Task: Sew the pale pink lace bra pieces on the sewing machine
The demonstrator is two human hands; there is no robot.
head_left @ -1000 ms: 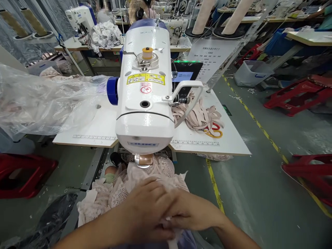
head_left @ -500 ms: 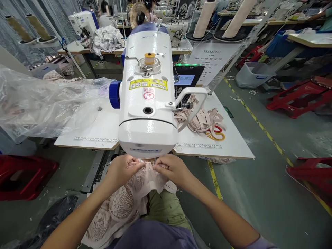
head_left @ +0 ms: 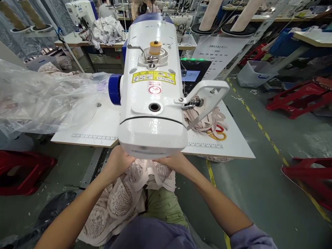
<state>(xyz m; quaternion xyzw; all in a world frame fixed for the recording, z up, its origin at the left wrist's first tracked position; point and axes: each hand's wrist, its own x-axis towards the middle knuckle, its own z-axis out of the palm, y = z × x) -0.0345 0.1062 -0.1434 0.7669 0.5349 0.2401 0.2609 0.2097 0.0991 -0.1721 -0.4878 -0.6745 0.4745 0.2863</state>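
Note:
Beneath the front of a white sewing machine, a beige lace bra with a smooth band and strap is stretched between my two hands. My left hand grips its left side, fingertips hidden under the machine head. On the other side my right hand holds the bra's right edge, its fingers also partly covered by the head. The needle area is out of sight. More lace bras hang joined or heaped over my lap, left of my green trousers.
Beige straps and red-and-yellow-handled scissors lie on the white table at right. Clear plastic bagging covers its left part. A control screen stands behind the machine. Red stools are on the floor.
Both hands have gone further forward under the machine head, hiding the fingers. The bra moved with them. The view has shifted slightly, so the machine looks larger and further right.

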